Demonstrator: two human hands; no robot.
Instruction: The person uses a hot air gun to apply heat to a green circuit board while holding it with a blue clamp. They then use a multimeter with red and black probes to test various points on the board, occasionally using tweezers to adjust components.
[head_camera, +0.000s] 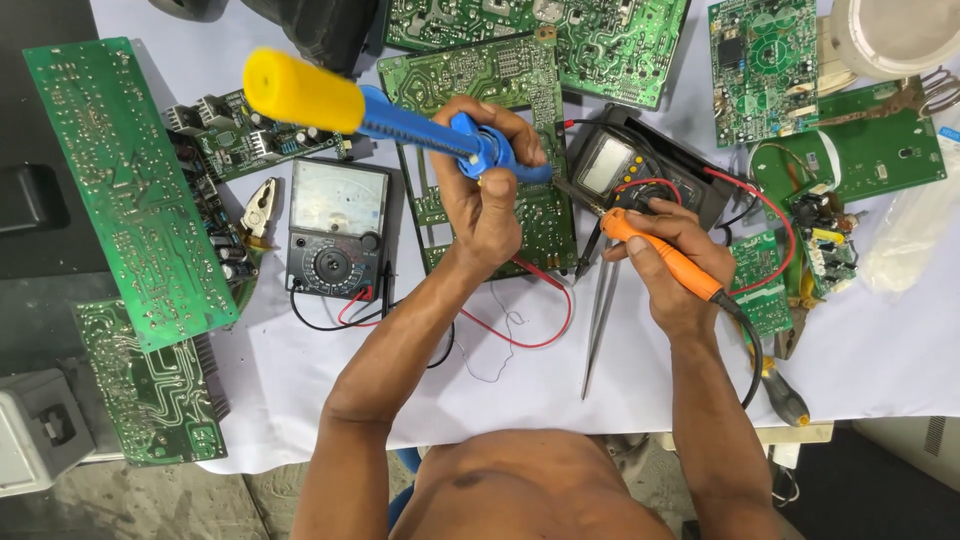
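- Left hand (487, 190) wrapped tight round blue desoldering pump (400, 118), thumb lying on its barrel; pump's long axis from yellow plunger end at 10 o'clock to nozzle at 4 o'clock, nozzle down over green circuit board (480, 85)
- Right hand (672, 262) closed pen-fashion on orange soldering iron (662, 255); tip aimed at 10 o'clock, cable trailing to 4 o'clock
- Tip and nozzle near each other at board's right edge; judged mid-work, contact with a joint unclear
- Tweezers (597, 320) lying unused at 6 o'clock of board
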